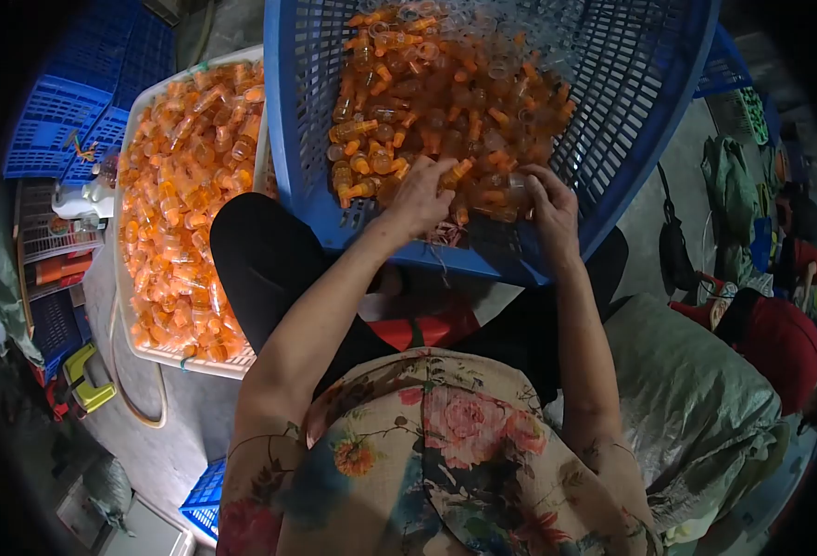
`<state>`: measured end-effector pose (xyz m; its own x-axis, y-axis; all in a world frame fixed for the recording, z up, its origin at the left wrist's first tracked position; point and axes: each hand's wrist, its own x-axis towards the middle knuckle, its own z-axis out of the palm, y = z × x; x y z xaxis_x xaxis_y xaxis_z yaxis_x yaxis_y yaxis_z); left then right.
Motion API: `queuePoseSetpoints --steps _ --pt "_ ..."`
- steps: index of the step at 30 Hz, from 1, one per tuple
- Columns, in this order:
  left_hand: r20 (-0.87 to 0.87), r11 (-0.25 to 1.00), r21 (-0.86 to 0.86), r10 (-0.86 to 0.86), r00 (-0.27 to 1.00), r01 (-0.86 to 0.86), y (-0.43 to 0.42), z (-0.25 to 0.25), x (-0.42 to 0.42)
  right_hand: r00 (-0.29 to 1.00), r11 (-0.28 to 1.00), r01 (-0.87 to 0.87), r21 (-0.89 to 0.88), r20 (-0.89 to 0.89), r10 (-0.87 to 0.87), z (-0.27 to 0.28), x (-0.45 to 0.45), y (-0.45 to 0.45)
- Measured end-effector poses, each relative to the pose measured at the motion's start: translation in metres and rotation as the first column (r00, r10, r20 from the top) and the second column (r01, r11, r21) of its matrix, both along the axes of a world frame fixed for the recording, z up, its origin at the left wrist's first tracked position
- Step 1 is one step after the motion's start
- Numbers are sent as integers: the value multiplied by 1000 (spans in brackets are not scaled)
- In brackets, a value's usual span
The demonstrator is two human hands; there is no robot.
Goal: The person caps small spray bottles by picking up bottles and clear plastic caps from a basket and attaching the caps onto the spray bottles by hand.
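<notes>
A large blue plastic basket [295, 199] stands tilted between my knees, holding many small clear plastic pieces with orange nozzle-like tops [362, 165]. Clear, colourless plastic pieces [496, 37] lie toward its far side. My left hand [421, 196] is inside the near edge, its fingers curled round a small orange-topped bottle [461, 172]. At the right, my right hand [554, 206] pinches a small clear plastic piece [520, 188], partly hidden by the fingers. Some thin reddish strands [447, 233] lie at the basket's near side.
To the left, a white basket [125, 269] is heaped with similar orange pieces. Blue crates [66, 102] stack behind it. A grey-green sack [691, 398] lies at the right, beside a person in red [772, 345]. A hose [140, 415] curves over the floor.
</notes>
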<state>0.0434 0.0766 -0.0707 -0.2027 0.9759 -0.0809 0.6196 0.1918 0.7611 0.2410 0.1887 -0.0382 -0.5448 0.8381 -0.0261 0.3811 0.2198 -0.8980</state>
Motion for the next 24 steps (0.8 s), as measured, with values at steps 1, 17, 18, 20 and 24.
queuePoseSetpoints --steps 1,17,18,20,24 --pt "243 999 -5 41 969 -41 -5 12 -8 995 985 10 -174 -98 -27 11 3 -5" --pt "875 957 -171 257 -410 233 -44 56 7 848 691 -496 526 122 516 83 4 -40" --pt "830 932 -186 318 -458 310 -44 56 6 803 610 -552 568 166 572 86 5 -41" --pt "777 900 -191 382 -500 391 -44 58 6 803 620 -537 572 121 584 87 3 -42" --pt "991 979 -75 52 125 189 -40 88 19 873 829 -466 308 9 488 69 5 -45"
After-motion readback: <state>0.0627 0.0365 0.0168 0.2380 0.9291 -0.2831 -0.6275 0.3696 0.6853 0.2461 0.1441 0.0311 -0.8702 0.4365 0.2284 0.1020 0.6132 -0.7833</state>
